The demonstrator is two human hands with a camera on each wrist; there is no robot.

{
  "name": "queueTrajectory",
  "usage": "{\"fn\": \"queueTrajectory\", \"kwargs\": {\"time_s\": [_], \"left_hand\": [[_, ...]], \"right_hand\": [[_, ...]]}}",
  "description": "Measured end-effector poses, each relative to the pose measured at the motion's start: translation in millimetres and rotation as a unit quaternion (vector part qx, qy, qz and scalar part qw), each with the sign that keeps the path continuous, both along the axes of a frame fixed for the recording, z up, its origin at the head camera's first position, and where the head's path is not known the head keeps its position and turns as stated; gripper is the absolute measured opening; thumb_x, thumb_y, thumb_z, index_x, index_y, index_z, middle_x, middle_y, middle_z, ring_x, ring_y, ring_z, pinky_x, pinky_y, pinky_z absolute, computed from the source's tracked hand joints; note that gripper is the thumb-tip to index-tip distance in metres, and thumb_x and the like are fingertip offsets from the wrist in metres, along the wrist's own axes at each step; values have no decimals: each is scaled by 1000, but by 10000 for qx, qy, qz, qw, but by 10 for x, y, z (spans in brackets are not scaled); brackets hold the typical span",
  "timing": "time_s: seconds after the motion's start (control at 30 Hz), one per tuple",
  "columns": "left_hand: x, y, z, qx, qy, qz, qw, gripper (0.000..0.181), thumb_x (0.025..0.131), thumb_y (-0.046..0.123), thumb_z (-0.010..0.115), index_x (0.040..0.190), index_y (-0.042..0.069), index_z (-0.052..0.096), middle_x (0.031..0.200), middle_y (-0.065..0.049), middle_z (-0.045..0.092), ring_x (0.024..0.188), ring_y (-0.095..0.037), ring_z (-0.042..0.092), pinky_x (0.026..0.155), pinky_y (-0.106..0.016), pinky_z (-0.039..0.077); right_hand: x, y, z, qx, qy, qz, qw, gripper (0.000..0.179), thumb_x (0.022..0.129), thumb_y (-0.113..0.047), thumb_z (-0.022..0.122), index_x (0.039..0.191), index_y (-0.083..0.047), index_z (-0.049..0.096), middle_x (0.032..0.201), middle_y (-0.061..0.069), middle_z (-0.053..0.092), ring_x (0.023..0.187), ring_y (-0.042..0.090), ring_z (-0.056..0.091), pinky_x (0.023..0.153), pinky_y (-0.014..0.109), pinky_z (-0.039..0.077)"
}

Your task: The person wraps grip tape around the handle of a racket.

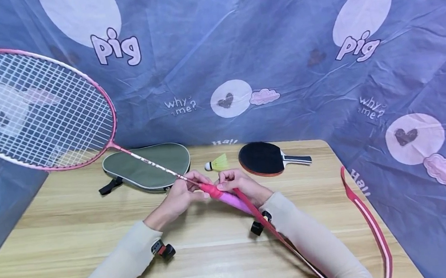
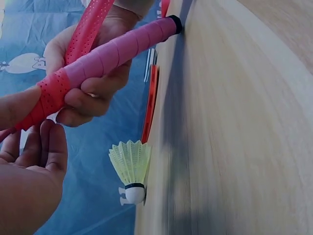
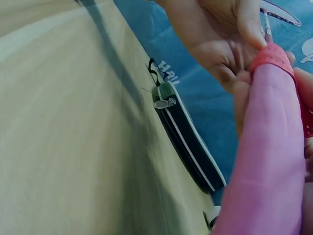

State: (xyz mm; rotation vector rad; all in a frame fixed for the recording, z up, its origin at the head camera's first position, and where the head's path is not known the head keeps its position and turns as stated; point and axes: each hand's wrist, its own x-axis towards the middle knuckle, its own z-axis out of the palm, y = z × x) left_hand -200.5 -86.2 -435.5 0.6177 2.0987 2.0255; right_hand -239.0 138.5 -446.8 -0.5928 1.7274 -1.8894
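Observation:
A badminton racket [image 1: 149, 162] is held up at a slant, its strung head at the upper left in the head view. My left hand [image 1: 183, 192] grips it where shaft and handle meet, with the thumb on the red wrap. Perforated red grip tape [image 2: 89, 32] winds round the top of the pink handle [image 2: 122, 50]. My right hand [image 1: 245, 184] pinches this tape by the handle, its fingers curled beneath the handle in the left wrist view. From there the tape's loose length hangs past the right forearm and curves up at the table's right side.
On the wooden table [image 1: 207, 258], a green zipped paddle case [image 1: 148, 165] lies at the back. A yellow shuttlecock [image 1: 217, 163] and a black table tennis paddle [image 1: 261, 158] lie to its right. Blue printed cloth [image 1: 279, 51] hangs behind and at the sides.

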Motion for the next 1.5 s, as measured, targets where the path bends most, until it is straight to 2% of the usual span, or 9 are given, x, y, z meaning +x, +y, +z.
{"fn": "queueTrajectory", "kwargs": {"time_s": [0.07, 0.2, 0.37, 0.5, 0.7, 0.93, 1.1, 1.27, 1.5], "left_hand": [[7, 11, 3, 52, 6, 45, 10000, 45, 78, -6, 72, 119, -9, 56, 117, -19, 66, 100, -9, 64, 95, -21, 50], [48, 53, 23, -165, 81, 249, 9995, 46, 83, 4, 76, 123, -8, 55, 117, -24, 65, 94, -11, 65, 88, -27, 56], [62, 102, 30, -980, 69, 911, 9910, 34, 80, 21, 85, 108, 6, 71, 104, -12, 75, 78, -13, 68, 74, -28, 59], [61, 109, 38, -1073, 52, 1109, 9880, 29, 79, 17, 85, 103, 6, 74, 101, -10, 76, 81, -14, 68, 77, -25, 56], [62, 103, 31, -868, -77, 1020, 9910, 30, 80, 10, 81, 106, 2, 70, 104, -13, 73, 89, -15, 66, 85, -27, 54], [75, 94, 53, -760, -126, 753, 9942, 32, 82, 7, 79, 110, -2, 67, 108, -15, 70, 98, -17, 64, 91, -31, 52], [66, 78, 64, -693, -165, 474, 9963, 34, 82, 6, 77, 112, -3, 65, 106, -13, 69, 98, -18, 62, 92, -30, 49], [51, 65, 72, -511, -236, 224, 9982, 34, 82, 4, 75, 113, -5, 64, 104, -9, 67, 96, -15, 62, 89, -23, 50], [47, 26, 95, -225, -198, -67, 9995, 36, 81, 1, 73, 115, -8, 62, 105, -4, 65, 98, -12, 61, 93, -22, 48]], "right_hand": [[7, -12, -14, -118, 60, -35, 9999, 25, 91, 0, 58, 72, -15, 53, 66, -12, 51, 64, 5, 43, 58, 18, 35], [35, -32, 1, -331, 342, -79, 9988, 26, 90, 4, 58, 73, -16, 57, 79, -12, 66, 77, 5, 57, 69, 17, 45], [50, -33, 54, -302, 724, -67, 9969, 22, 86, 4, 64, 75, -14, 59, 98, -3, 75, 95, 12, 67, 85, 20, 52], [32, -8, 76, -29, 774, -103, 9969, 22, 85, 3, 67, 74, -14, 60, 99, -2, 76, 99, 13, 68, 87, 20, 52], [12, 6, 88, 354, 865, -73, 9956, 18, 84, 3, 71, 76, -12, 64, 95, -3, 76, 99, 13, 69, 88, 21, 52], [-29, 40, 112, 870, 1079, -59, 9903, 7, 84, 0, 73, 80, 0, 69, 74, -8, 71, 75, 7, 59, 70, 19, 48], [-53, 87, 142, 991, 684, 208, 9925, 9, 88, -1, 69, 86, 8, 68, 73, -7, 71, 67, 5, 61, 62, 18, 53], [-61, 112, 169, 949, 149, 364, 9947, 5, 91, 0, 66, 88, 1, 70, 78, -2, 74, 72, 10, 70, 66, 25, 61], [-43, 78, 169, 710, 208, 442, 9963, 13, 90, -1, 67, 80, -9, 66, 79, -5, 73, 75, 7, 66, 66, 20, 56]]}}
